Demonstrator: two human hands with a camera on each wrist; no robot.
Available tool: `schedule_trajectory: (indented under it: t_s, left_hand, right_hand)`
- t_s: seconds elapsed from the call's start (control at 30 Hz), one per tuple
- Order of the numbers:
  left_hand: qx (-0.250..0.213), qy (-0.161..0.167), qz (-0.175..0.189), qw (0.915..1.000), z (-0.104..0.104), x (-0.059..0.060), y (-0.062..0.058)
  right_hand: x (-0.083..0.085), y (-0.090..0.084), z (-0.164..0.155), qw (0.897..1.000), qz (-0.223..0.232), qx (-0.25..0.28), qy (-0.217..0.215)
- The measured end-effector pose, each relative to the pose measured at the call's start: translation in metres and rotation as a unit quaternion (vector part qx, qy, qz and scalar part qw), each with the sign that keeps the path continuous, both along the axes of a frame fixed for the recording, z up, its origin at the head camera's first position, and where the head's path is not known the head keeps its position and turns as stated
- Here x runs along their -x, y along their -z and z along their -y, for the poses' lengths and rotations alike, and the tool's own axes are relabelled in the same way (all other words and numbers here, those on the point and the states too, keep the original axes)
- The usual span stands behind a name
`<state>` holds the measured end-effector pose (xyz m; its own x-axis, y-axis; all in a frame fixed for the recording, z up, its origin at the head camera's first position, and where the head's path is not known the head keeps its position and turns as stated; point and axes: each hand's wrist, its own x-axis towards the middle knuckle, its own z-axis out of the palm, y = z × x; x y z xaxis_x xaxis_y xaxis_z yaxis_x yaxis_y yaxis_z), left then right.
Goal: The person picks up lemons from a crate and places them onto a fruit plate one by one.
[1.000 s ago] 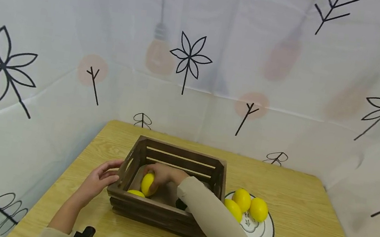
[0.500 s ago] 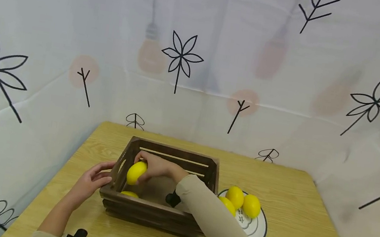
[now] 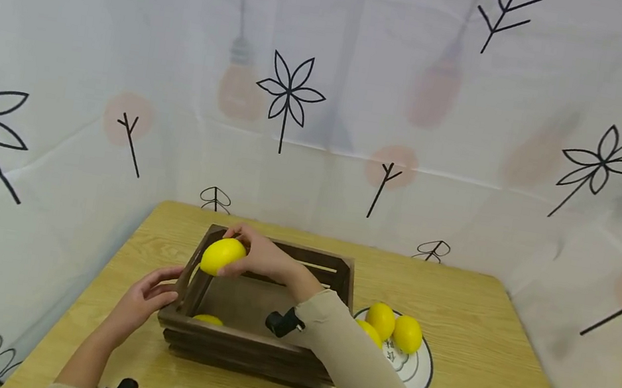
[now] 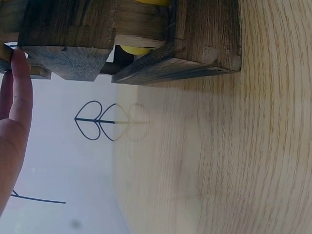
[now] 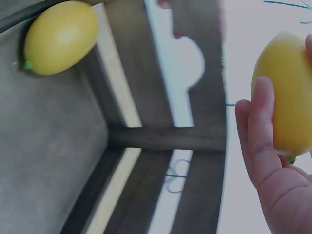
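Fingers of my right hand curl around a smooth yellow plastic lemon, holding it above the left end of the dark slatted wooden crate. My left hand rests flat-fingered against that end wall. Such a shallow, glossy grip could let it slip and roll off the table.

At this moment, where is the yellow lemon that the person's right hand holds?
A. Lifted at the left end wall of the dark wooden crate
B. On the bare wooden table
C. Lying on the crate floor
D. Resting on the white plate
A: the right hand grips the yellow lemon up at the top of the left end wall of the dark wooden crate, while another lemon lies on the crate's floor.
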<state>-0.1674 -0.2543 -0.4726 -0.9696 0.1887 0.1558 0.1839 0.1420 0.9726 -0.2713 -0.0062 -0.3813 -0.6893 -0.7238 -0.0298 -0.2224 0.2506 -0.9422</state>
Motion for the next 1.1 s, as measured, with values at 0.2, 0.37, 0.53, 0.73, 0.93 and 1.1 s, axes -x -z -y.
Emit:
schedule_trajectory:
  t_s: [0.2, 0.37, 0.53, 0.73, 0.93, 1.1]
  left_hand:
    - [0.0, 0.005, 0.002, 1.0, 0.0, 0.001, -0.001]
    - [0.001, 0.005, 0.003, 1.0, 0.002, -0.001, -0.003]
    - [0.004, 0.008, 0.002, 1.0, 0.001, -0.001, -0.006]
    - [0.007, 0.007, 0.003, 0.9999, 0.002, -0.001, -0.007]
    - [0.008, 0.006, 0.002, 1.0, 0.002, 0.0, -0.007]
    - [0.01, 0.007, 0.002, 0.9999, 0.002, 0.001, -0.007]
  right_hand:
    - [-0.009, -0.015, -0.013, 0.996, 0.043, 0.065, 0.046]
    - [-0.02, -0.027, -0.022, 0.993, 0.04, 0.08, 0.083]
    - [-0.029, -0.033, -0.032, 0.989, 0.039, 0.087, 0.109]
    - [-0.036, -0.036, -0.044, 0.986, 0.022, 0.1, 0.131]
    - [-0.044, -0.043, -0.059, 0.983, -0.001, 0.117, 0.139]
    - [-0.051, -0.045, -0.074, 0.98, -0.013, 0.125, 0.152]
